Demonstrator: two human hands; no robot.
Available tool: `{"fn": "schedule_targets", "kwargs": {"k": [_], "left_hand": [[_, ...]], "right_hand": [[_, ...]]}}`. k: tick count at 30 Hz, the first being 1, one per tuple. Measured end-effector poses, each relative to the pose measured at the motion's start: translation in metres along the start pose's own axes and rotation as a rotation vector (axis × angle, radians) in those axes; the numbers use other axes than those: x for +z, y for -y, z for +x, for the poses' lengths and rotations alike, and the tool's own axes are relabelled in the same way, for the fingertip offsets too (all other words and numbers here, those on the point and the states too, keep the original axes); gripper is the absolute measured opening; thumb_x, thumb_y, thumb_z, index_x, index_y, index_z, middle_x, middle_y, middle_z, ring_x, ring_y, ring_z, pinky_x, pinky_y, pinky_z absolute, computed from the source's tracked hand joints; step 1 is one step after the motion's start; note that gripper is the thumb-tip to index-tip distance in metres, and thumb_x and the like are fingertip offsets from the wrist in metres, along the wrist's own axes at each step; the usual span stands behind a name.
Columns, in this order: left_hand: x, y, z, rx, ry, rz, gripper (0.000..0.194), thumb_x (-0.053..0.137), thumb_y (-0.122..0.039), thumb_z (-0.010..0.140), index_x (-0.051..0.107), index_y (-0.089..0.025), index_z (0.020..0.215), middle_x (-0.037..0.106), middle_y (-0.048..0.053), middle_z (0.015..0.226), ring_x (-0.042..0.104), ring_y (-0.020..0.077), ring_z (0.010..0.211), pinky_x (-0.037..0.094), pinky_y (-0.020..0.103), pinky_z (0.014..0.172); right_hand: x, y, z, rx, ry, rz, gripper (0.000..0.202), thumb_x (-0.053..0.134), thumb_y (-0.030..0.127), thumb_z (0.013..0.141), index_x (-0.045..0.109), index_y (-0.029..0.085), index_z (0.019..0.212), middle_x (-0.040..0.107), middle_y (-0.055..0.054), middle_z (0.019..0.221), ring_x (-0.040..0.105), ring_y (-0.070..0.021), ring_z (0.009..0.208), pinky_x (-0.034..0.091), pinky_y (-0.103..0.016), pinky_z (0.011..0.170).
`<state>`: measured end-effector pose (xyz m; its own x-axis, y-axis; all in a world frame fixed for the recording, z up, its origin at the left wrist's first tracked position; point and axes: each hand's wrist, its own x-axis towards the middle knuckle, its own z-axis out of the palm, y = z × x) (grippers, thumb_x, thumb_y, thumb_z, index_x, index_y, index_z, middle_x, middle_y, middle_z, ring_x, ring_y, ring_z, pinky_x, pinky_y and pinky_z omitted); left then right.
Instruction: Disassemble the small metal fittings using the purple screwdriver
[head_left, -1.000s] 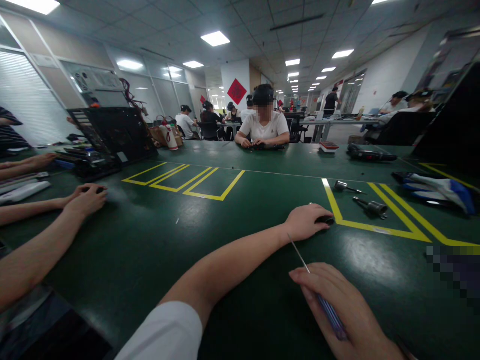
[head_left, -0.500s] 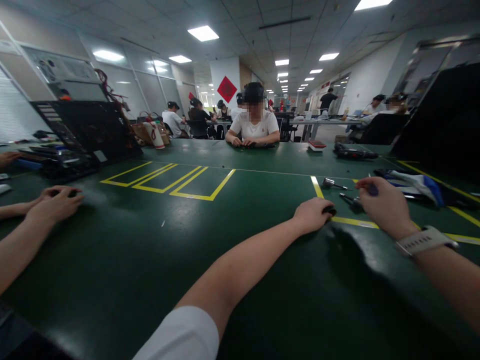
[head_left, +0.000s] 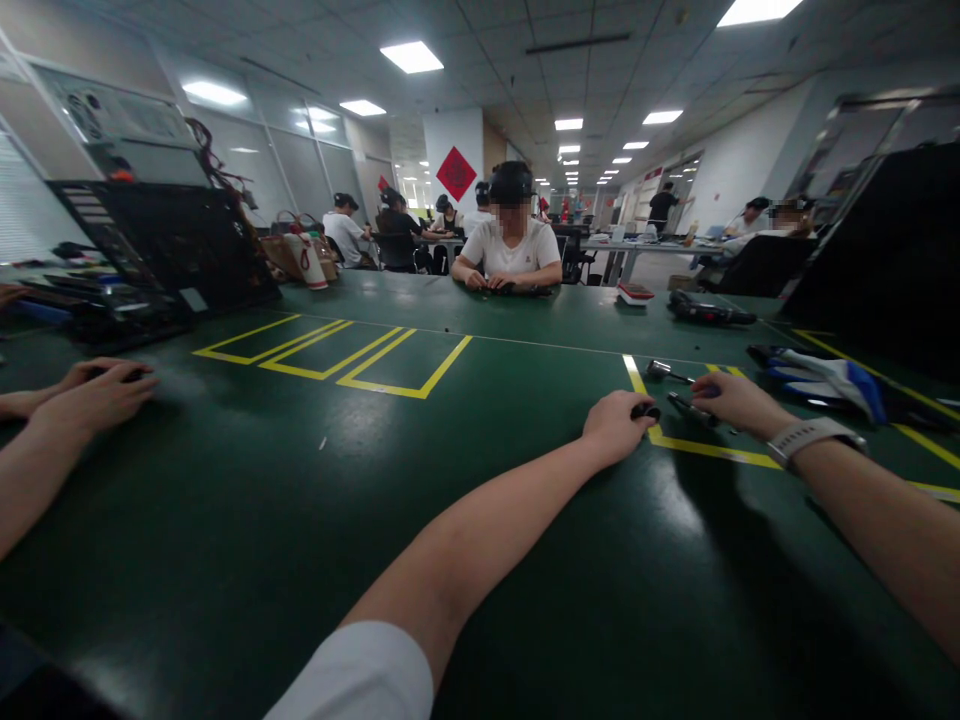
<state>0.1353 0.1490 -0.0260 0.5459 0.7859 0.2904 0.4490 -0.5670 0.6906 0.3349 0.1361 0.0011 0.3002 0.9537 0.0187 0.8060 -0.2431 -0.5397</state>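
Observation:
My left hand (head_left: 616, 428) rests on the green table (head_left: 480, 500), its fingers closed round a small black part (head_left: 645, 411) beside the yellow tape corner. My right hand (head_left: 739, 402), with a light watch strap on the wrist, has its fingertips together at a dark metal tool (head_left: 691, 408) lying inside the taped area. Whether the fingers grip that tool cannot be made out. Just behind it lies a second tool with a silver shaft (head_left: 664, 371). Blue and white gloves (head_left: 829, 378) lie to the right of my right hand.
At the left edge are a co-worker's hands (head_left: 101, 395), with black equipment (head_left: 172, 245) behind. A person (head_left: 514, 245) sits opposite. A red and white box (head_left: 634, 293) and a black power tool (head_left: 709, 309) stand further back. A dark panel (head_left: 892, 250) rises at the right.
My right hand has moved left and down to the dark metal tool. My left hand has shifted slightly left with the black part. The co-worker's hands appear slightly further left.

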Motion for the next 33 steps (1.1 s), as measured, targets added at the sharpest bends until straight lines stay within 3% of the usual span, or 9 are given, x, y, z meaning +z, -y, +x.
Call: {"fn": "schedule_targets", "kwargs": {"k": [5,14,22,27,33], "left_hand": [[0.000,0.003,0.001,-0.029,-0.079,-0.054,0.033,0.058,-0.024,0.082,0.062,-0.014,0.113,0.063,0.010,0.113,0.058,0.0207,0.099,0.047,0.033,0.087],[0.000,0.007,0.003,-0.068,-0.224,-0.175,0.032,0.060,-0.024,0.081,0.063,-0.011,0.110,0.065,0.012,0.112,0.059,0.0207,0.099,0.047,0.034,0.090],[-0.011,0.008,0.020,-0.021,-0.329,-0.276,0.031,0.057,-0.021,0.084,0.059,-0.014,0.114,0.064,0.011,0.113,0.061,0.0182,0.100,0.048,0.032,0.089],[-0.020,-0.004,0.037,0.070,-0.217,-0.239,0.033,0.058,-0.021,0.083,0.059,-0.014,0.114,0.065,0.011,0.111,0.061,0.0187,0.098,0.047,0.033,0.088],[-0.019,-0.025,0.050,0.213,0.166,-0.072,0.030,0.070,-0.017,0.070,0.067,-0.012,0.100,0.069,0.007,0.096,0.063,0.0169,0.088,0.048,0.026,0.081]], "right_hand": [[0.014,-0.002,-0.004,-0.054,0.008,0.094,0.027,0.051,0.031,0.091,0.057,0.017,0.113,0.060,-0.007,0.112,0.061,-0.0192,0.093,0.051,-0.039,0.078],[0.036,-0.003,-0.016,0.012,-0.101,0.204,0.029,0.056,0.030,0.088,0.056,0.016,0.114,0.059,-0.007,0.115,0.060,-0.0205,0.096,0.050,-0.041,0.080],[0.044,0.027,-0.062,-0.052,-0.035,0.269,0.025,0.056,0.031,0.088,0.058,0.016,0.108,0.062,-0.006,0.107,0.061,-0.0187,0.091,0.050,-0.040,0.078],[0.048,0.053,-0.103,-0.185,0.025,0.310,0.016,0.055,0.029,0.084,0.062,0.018,0.093,0.067,-0.005,0.093,0.063,-0.0207,0.085,0.050,-0.038,0.075],[0.065,0.080,-0.148,-0.376,0.129,0.357,0.015,0.050,0.028,0.082,0.061,0.021,0.089,0.068,-0.004,0.090,0.064,-0.0207,0.083,0.051,-0.036,0.072]]}}
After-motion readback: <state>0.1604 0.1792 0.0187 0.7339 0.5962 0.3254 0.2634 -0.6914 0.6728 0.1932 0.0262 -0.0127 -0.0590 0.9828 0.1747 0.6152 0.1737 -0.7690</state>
